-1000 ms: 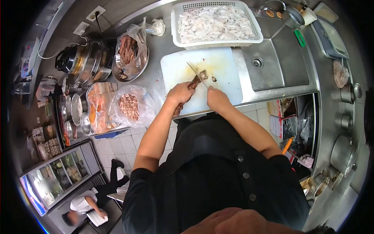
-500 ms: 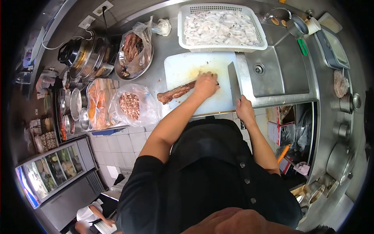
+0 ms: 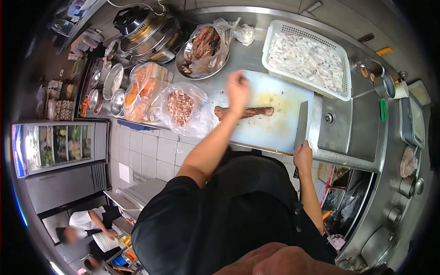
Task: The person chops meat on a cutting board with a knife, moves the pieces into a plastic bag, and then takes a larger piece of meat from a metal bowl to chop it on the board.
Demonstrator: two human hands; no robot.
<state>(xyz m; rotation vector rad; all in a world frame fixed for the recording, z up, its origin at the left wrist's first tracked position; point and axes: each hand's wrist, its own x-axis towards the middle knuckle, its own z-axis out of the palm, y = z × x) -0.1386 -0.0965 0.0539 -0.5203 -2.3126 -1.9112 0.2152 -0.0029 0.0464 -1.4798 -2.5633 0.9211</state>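
Observation:
A long strip of browned meat [image 3: 256,112] lies across the white cutting board [image 3: 275,133]. My left hand [image 3: 238,96] is raised over the board's left end, its forearm passing above the strip. Its fingers are curled together, slightly blurred, around something small and dark that I cannot make out. In my right hand [image 3: 302,158] is the handle of a cleaver [image 3: 301,123], whose broad blade lies along the board's right side. Just past the left hand stands a metal bowl [image 3: 201,75] with bagged dark cooked meat [image 3: 206,43].
A white basket [image 3: 270,68] of pale sliced pieces sits behind the board, beside the sink [image 3: 332,137]. Leftward are a bag of diced meat [image 3: 180,107], a bag of orange pieces [image 3: 142,91] and a large cooker [image 3: 151,34]. A co-worker [image 3: 87,222] handles plates at lower left.
My left hand has left the meat strip and moved to the board's far left. The strip now lies flatter across the board. The view has turned; my right hand still holds the cleaver.

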